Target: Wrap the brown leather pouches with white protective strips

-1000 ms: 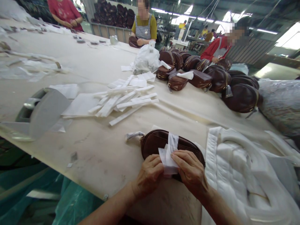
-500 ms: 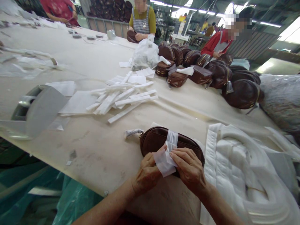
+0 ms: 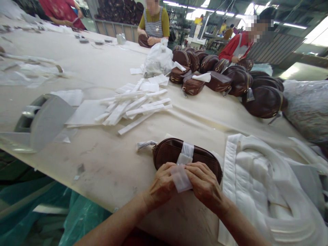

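Table (image 3: pixel 115 147): centre, extending to 10 o'clock. Strip lights (image 3: pixel 176 4): 12 o'clock. Ridged panel (image 3: pixel 282 49) and, apparently, window (image 3: pixel 319 39): 2 o'clock.

Ceiling tubes (image 3: pixel 174 3) bright — glare upper right — edges stretched.

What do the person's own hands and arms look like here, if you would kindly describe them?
The left hand and right hand are ungloved; no ring shows. The left forearm and right forearm are bare, with no sleeve, watch or bracelet in view. A dark red patch at the bottom edge may be clothing.
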`<state>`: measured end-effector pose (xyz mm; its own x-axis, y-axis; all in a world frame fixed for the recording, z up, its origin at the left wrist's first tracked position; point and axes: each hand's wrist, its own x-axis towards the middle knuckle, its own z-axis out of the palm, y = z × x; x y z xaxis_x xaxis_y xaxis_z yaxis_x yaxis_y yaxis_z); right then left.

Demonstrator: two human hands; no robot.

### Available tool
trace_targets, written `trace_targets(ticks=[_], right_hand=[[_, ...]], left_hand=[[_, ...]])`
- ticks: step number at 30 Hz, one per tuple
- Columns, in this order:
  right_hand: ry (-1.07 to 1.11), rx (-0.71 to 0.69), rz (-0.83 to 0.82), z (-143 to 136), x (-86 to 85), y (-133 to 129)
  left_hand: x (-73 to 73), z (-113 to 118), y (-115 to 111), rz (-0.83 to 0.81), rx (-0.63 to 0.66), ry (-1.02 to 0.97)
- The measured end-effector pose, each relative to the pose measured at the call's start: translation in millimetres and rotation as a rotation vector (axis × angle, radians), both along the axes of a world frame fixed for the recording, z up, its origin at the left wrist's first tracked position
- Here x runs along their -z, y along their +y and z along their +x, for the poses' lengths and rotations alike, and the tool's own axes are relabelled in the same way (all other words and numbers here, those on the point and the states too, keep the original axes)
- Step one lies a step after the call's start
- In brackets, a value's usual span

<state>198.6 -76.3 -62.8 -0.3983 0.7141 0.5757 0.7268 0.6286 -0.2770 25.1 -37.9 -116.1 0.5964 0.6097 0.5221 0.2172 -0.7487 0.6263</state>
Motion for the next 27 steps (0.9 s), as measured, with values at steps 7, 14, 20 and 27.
trace_targets(ticks=[7, 14, 20, 27], right_hand=[[0.327, 0.065, -0.495, 9.1, -18.5, -14.1], [0.503, 0.024, -0.488, -4.4, -15.9, -15.2], [0.433, -0.071, -0.308, -9.6, -10.1, -35.3], [0.388, -0.072, -0.235, -16.8, -6.7, -54.2]], left_hand=[[-18.2, -1.1, 0.0, 0.070, 0.012, -0.050], [-4.1, 1.2, -0.3, 0.111, -0.067, -0.051], [-13.1, -1.1, -0.7, 0.138, -0.003, -0.086], [-11.8, -10.3, 5.5, 0.097, 0.052, 0.006]])
